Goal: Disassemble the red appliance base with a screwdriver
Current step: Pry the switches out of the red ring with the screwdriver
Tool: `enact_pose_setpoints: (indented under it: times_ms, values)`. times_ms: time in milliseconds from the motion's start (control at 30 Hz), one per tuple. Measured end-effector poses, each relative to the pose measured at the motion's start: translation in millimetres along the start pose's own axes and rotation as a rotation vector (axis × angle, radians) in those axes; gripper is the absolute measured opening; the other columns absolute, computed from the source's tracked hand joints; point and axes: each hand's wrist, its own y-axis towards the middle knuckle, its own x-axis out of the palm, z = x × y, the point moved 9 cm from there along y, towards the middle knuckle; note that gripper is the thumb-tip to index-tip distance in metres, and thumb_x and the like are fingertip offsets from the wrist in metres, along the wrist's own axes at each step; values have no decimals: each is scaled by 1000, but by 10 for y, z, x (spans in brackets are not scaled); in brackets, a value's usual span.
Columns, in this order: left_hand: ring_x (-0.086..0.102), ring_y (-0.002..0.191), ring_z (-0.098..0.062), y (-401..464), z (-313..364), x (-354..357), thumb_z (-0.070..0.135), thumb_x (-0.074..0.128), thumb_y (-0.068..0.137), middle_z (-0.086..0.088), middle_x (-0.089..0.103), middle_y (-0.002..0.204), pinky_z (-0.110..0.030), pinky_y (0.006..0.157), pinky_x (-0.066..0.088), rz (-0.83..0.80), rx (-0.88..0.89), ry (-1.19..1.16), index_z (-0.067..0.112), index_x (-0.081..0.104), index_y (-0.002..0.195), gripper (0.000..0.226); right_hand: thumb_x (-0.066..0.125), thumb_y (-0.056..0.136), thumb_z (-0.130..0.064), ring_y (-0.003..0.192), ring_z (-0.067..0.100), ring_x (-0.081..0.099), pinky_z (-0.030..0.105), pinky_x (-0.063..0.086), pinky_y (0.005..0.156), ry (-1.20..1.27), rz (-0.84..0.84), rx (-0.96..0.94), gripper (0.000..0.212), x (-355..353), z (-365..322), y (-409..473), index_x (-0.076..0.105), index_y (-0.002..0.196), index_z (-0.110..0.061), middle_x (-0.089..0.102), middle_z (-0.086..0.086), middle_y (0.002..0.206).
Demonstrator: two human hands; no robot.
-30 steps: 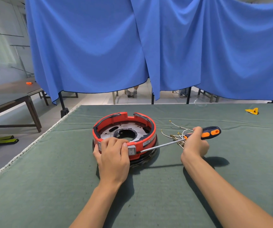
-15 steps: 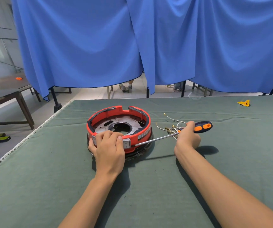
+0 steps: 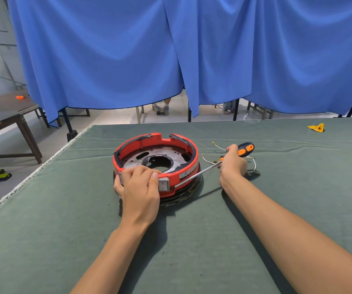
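The left hand [image 3: 139, 187] clamps its curled fingers over the near rim of the red appliance base [image 3: 156, 164] at table centre to steady it, while the right hand [image 3: 233, 163], at the base's 3 o'clock, grips the screwdriver [image 3: 211, 167], its tip seemingly levering at the side seam by the switch [image 3: 163, 185]

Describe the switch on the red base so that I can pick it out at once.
Start at the round red base in the middle of the green table. On its near outer wall, just right of the left hand that grips the rim, sits the switch. It is the only small grey square there; the white label is further right, and the screwdriver tip meets the wall beside it.
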Motion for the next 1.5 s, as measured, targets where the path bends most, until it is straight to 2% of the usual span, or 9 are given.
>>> enact_pose_setpoints:
  times_ms: [200, 300, 533, 633, 733, 1100, 1267, 1367, 1500]
  values:
    - [36, 104, -5, -13, 3, 8, 34, 32, 88, 16, 58, 92, -52, 107, 12, -30, 14, -16, 30, 68, 86, 37, 51, 81, -37, 63, 20, 52, 31, 36, 54, -173, -153, 5, 29, 300, 105, -126, 59, 73, -10, 60, 2, 69]
    - [35, 106, -5, -9, 9, 1, 34, 30, 88, 17, 58, 97, -52, 107, 12, -34, 16, -1, 33, 68, 94, 39, 53, 79, -39, 65, 23, 56, 30, 38, 55, -185, -219, 4, 31, 454, 208, -286, 60, 68, -11, 62, 2, 69]
    - [38, 105, 5, 8, 38, -92, 25, 32, 85, 30, 54, 94, -48, 109, 13, -16, 33, -102, 50, 57, 90, 35, 54, 75, -36, 55, 18, 46, 31, 33, 52, -13, -64, 33, 29, -13, 13, -210, 58, 54, -16, 58, -6, 54]
    - [44, 105, 0, 16, 33, -142, 19, 38, 77, 23, 58, 99, -50, 108, 18, 10, 40, -111, 35, 66, 90, 34, 54, 74, -36, 51, 15, 49, 30, 34, 50, 72, 34, -2, 28, -254, -148, -227, 56, 53, -17, 56, -9, 45]
    - [44, 113, -8, -21, 53, -160, 21, 44, 73, 14, 62, 108, -49, 108, 22, 17, 59, -51, 25, 71, 95, 35, 54, 76, -36, 50, 15, 49, 29, 33, 49, 90, 65, -56, 27, -414, -247, -253, 56, 56, -17, 57, -8, 50]
    - [20, 135, -14, -154, 74, -121, 40, 56, 74, 10, 46, 135, -50, 107, 26, -92, 98, 131, 34, 58, 121, 47, 56, 78, -34, 55, 15, 47, 31, 31, 51, 85, 91, -14, 25, -509, -52, -419, 54, 60, -16, 55, -6, 56]
    - [16, 139, -14, -182, 84, -76, 38, 67, 77, 10, 41, 141, -53, 111, 19, -113, 137, 183, 31, 52, 128, 54, 55, 80, -36, 56, 14, 49, 30, 33, 50, 96, 97, 15, 26, -440, 26, -453, 53, 62, -17, 56, -5, 59]
    - [19, 140, -11, -191, 119, -42, 39, 67, 77, 11, 41, 143, -52, 115, 10, -113, 175, 235, 27, 49, 132, 60, 54, 81, -34, 57, 13, 49, 30, 32, 50, 83, 109, 9, 25, -407, 26, -422, 53, 62, -17, 57, -6, 60]
    - [37, 134, -19, -225, 253, 2, 40, 70, 72, 3, 52, 135, -52, 116, 8, -74, 269, 361, 17, 54, 129, 63, 52, 81, -35, 58, 13, 50, 30, 33, 50, 56, 90, 11, 27, -334, 40, -406, 54, 62, -16, 58, -6, 60]
